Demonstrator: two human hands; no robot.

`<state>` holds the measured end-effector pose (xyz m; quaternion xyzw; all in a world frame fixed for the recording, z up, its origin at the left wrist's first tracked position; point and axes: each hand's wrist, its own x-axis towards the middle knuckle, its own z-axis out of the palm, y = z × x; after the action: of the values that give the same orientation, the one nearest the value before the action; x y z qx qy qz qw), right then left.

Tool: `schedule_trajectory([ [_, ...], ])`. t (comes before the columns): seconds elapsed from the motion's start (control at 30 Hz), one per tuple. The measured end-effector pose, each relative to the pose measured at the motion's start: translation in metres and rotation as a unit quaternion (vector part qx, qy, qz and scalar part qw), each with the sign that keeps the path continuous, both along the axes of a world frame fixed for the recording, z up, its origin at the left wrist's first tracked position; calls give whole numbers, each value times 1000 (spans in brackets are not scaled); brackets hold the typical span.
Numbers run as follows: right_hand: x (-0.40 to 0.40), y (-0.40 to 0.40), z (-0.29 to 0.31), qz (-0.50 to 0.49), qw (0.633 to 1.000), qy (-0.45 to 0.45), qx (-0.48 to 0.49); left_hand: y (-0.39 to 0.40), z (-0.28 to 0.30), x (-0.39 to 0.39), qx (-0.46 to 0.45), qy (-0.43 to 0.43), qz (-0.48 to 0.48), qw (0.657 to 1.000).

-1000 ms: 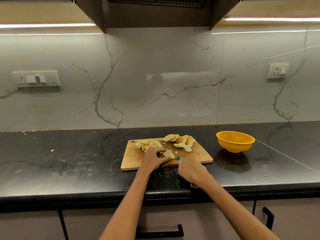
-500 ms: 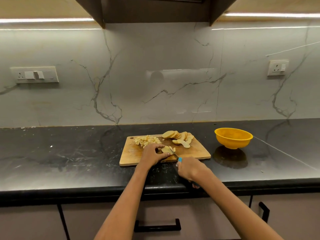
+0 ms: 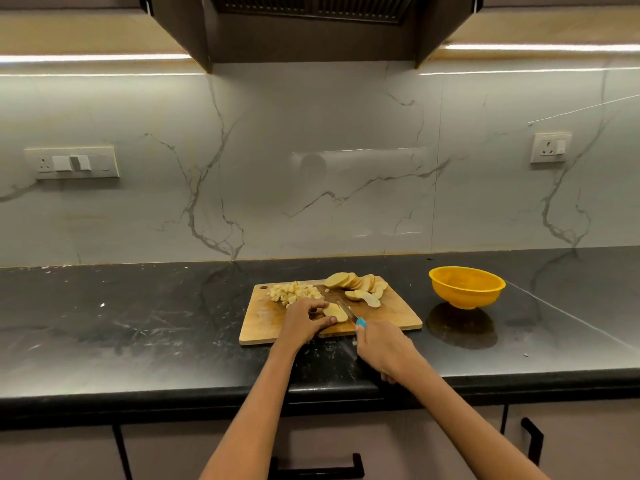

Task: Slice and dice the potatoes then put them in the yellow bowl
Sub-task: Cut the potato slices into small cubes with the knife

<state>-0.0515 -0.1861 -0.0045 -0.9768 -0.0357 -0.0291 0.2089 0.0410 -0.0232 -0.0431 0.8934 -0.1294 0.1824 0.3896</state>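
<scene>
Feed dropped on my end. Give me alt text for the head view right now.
On a wooden cutting board, the left hand holds a potato slice while the right hand cuts it with a blue-handled knife. Diced potato and more slices lie behind; the yellow bowl sits to the right.

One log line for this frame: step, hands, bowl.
step: dicing potato slice | left hand: holds slice | right hand: grips knife | yellow bowl: empty

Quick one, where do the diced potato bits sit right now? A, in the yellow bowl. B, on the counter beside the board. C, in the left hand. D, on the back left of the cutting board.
D: the diced potato is heaped on the back left of the cutting board, and no pieces show in the yellow bowl.
</scene>
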Motion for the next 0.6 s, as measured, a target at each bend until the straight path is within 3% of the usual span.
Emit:
schedule_trajectory([
  [0.6,9,11,3,-39,993,79,72,0,0,3,11,-14,-1,1000],
])
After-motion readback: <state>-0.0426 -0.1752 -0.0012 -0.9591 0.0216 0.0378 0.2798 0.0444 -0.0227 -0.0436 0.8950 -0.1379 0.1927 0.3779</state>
